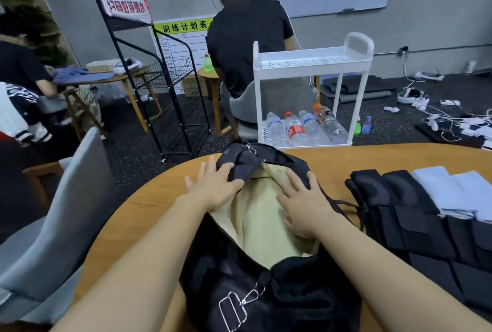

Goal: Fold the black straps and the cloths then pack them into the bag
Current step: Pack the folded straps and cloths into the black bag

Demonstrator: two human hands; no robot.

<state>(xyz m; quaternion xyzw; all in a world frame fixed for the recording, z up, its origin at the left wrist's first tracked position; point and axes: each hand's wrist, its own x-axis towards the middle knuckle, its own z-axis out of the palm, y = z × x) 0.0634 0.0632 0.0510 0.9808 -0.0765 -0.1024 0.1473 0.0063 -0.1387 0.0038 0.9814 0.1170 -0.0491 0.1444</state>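
— Position of the bag (266,291)?

— On the wooden table (149,198), directly before the person, long axis running away from them, mouth open on its pale lining (263,222).

— Hands?

— Both flat, fingers spread. The left hand (213,185) presses the black flap at the far left rim; the right hand (300,198) rests on the lining at the right rim. Neither holds anything.

— Items to pack?

— Folded black straps (415,219) and pale cloths (452,190) lie to the right of the bag; the right hand is nearer.

— Legible writing?

— A green-headed chart (183,26) behind reads "训练计划表". The red sign (125,6) is too blurred.
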